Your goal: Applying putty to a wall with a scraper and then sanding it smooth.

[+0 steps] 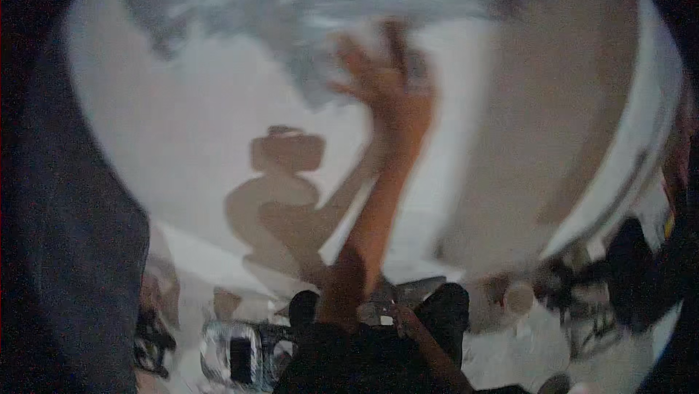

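- White table (189, 103), broad, reaching from near to far.
- Grey heap (313, 1) on its far side, perhaps soft; a broad, gentle hold should suit it better than a pinch.
- Left hand (386, 77) at the heap's near edge, fingers spread apart.
- Right hand (405, 318), near; I cannot tell its grip.

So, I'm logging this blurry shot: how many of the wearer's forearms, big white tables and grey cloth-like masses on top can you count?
Wearer's forearms, one raised and one low: 2
White table: 1
Grey cloth-like mass, separate pieces too blurred to count: 1
Total: 4
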`<state>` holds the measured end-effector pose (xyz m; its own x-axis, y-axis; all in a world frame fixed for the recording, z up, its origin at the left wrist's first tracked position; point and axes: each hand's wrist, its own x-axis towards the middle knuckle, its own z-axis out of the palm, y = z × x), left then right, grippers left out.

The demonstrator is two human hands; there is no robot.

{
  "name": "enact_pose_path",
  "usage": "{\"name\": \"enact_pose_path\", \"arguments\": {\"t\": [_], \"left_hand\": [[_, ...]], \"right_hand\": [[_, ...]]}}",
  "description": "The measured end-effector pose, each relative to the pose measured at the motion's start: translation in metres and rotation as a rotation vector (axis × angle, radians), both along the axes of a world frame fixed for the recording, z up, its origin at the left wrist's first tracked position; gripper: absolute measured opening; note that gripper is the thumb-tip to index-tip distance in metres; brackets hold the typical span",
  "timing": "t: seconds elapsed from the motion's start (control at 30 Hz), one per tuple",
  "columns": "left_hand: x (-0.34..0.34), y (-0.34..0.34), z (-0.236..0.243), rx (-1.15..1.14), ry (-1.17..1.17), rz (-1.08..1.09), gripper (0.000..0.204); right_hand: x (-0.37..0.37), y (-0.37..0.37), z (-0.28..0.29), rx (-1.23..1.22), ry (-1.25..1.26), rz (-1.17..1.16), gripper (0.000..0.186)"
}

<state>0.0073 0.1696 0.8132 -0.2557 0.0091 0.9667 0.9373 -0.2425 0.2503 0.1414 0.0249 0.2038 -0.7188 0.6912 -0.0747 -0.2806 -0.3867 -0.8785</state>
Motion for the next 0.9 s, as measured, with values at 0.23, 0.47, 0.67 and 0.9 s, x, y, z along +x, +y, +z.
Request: {"name": "enact_pose_path", "arguments": {"t": [0.23,0.47,0.67,0.9], "left_hand": [[0.012,-0.006,-0.045,-0.325,0.644,-0.195,0.096],[-0.086,-0.033,-0.019,-0.114,0.354,0.198,0.069],[0.008,-0.002,0.005,-0.119,0.411,-0.002,0.075],[-0.039,-0.017,-0.042,-0.352,0.604,-0.014,0.110]], "right_hand": [[-0.003,-0.008,0.041,-0.106,-0.262,-0.119,0.062],[-0.068,-0.038,0.050,-0.021,-0.021,-0.109,0.049],[-0.010,0.003,-0.079,-0.127,-0.020,-0.172,0.055],[-0.020,-0.009,-0.024,-0.105,0.192,-0.003,0.063]]}}
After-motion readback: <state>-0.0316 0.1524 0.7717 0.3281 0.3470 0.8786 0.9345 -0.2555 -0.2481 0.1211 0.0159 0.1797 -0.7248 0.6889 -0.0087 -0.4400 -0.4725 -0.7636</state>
